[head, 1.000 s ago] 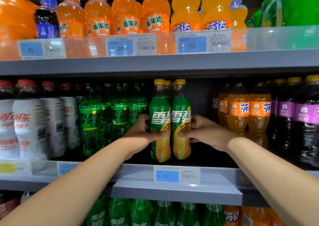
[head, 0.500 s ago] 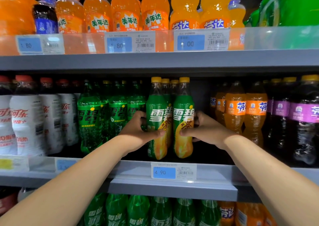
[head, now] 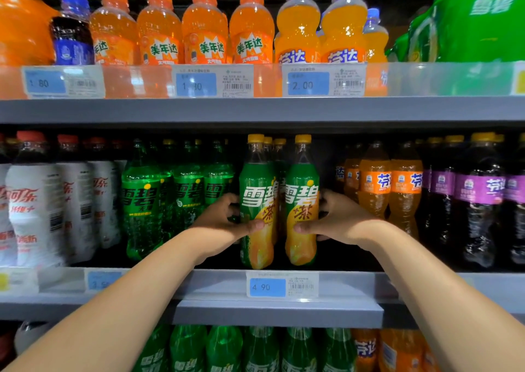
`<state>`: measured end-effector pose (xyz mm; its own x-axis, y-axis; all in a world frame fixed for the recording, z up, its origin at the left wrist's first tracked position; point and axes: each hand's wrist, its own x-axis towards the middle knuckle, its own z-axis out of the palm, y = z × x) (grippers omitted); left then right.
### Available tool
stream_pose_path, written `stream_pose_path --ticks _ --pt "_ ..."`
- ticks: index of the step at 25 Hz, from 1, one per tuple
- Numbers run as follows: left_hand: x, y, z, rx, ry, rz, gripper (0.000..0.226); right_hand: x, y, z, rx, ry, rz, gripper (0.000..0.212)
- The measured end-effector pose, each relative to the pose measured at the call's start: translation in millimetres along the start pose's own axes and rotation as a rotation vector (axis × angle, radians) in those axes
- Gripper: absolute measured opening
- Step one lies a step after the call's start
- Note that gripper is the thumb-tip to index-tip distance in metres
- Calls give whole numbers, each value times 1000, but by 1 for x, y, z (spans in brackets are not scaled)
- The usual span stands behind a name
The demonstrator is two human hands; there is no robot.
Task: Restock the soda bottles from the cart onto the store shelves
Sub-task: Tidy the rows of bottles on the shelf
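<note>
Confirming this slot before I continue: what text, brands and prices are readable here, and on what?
"雪碧", "茶": left held bottle, right held bottle
"4 90": price tag beneath them
"美年达": orange-capped bottles, top shelf
"芬达": blue-capped bottles, top shelf
"2.00": tag beneath those
"1 80": leftmost top tag
"雪碧": big green bottle, top right
Middle top tag, barcode print: too blurred

Your forearms stretched forward, converging, your left hand [head: 219, 224] curled round the left bottle [head: 257, 184], your right hand [head: 341, 221] round the right bottle [head: 302, 178], thumbs in front.
</note>
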<state>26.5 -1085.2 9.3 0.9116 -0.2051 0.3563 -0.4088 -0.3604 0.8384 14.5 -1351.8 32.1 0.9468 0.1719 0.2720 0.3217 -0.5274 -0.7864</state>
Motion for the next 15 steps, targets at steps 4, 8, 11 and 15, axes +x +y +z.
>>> stream_pose_path --ticks 4,8,11,15 --pt "-3 3 -3 -81 -80 -15 55 -9 2 5 61 -1 11 65" --pt "-6 3 -2 12 -57 4 66 -15 3 10 38 50 21 67" --pt "-3 1 -1 83 -53 6 66 -17 4 12 52 31 11 44" --pt "0 2 4 205 -13 10 87 -23 2 16 9 -16 -36 25"
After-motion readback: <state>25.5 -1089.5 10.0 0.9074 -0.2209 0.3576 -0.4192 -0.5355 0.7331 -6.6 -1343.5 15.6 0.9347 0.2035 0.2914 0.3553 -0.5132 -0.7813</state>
